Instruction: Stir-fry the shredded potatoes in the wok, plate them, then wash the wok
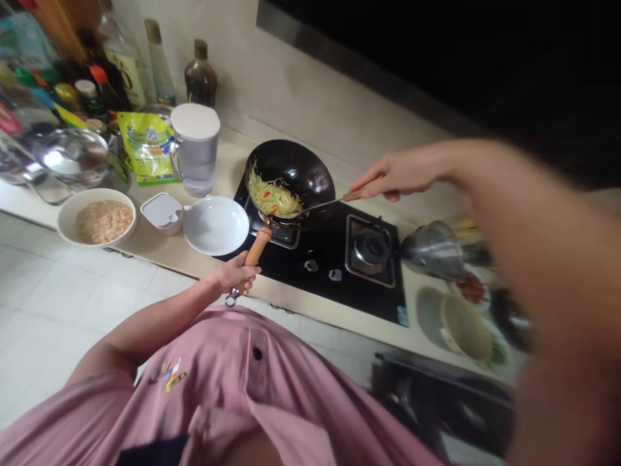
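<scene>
One black wok [310,171], centre frame, holding pale-green shreds [274,197]. Left hand [239,272] grips its one wooden handle [258,247]; right hand [383,179] grips one utensil [323,205]. One bowl [65,223], left of frame, holding brownish food [104,221].

The left hand [237,273] is curled tight, low and close in. The right hand [395,175] reaches far out, its fingers [369,186] closed.
</scene>
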Demonstrator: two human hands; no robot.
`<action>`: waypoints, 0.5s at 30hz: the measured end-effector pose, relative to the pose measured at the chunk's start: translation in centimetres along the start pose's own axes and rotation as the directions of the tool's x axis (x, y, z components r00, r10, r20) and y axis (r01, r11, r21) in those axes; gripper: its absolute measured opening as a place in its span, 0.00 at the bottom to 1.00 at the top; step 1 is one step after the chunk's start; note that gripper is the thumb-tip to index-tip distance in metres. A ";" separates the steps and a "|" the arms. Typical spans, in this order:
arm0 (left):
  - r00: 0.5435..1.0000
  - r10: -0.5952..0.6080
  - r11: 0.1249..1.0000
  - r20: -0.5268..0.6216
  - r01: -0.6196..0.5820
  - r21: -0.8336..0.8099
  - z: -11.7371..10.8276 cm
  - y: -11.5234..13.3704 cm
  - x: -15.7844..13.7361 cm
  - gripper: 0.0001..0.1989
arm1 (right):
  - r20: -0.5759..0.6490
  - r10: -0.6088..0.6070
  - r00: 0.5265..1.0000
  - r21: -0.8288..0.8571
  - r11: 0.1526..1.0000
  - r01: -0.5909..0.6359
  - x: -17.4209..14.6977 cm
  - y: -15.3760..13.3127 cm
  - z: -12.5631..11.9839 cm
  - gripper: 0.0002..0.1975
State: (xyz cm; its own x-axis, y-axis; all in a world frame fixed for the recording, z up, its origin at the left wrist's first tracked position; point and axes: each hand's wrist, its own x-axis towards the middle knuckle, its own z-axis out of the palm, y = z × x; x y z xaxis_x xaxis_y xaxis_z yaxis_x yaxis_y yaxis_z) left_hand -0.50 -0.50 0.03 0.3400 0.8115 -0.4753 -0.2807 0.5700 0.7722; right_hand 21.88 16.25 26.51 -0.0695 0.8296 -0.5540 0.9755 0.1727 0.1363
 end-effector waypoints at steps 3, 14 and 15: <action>1.000 -0.007 1.000 -0.003 0.007 0.002 0.0 0.0 0.1 0.19 | -0.046 0.026 0.999 0.083 0.996 -0.023 -0.3 0.1 0.1 0.19; 1.000 0.009 1.000 0.012 -0.009 0.003 -0.4 -0.3 0.3 0.21 | -0.166 -0.014 0.986 0.218 0.975 0.051 1.7 -2.0 3.1 0.24; 1.000 0.007 1.000 0.012 -0.007 0.002 -0.4 -0.3 0.3 0.20 | -0.149 -0.044 0.988 0.164 0.984 0.069 1.5 -2.2 3.4 0.26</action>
State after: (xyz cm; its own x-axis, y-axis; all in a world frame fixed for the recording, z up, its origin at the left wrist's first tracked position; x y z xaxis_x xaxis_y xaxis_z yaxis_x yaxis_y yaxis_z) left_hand -0.68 -0.35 -0.49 0.3490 0.8140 -0.4643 -0.2817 0.5637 0.7765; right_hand 20.32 15.27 22.57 -0.1428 0.8912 -0.4305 0.9894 0.1400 -0.0385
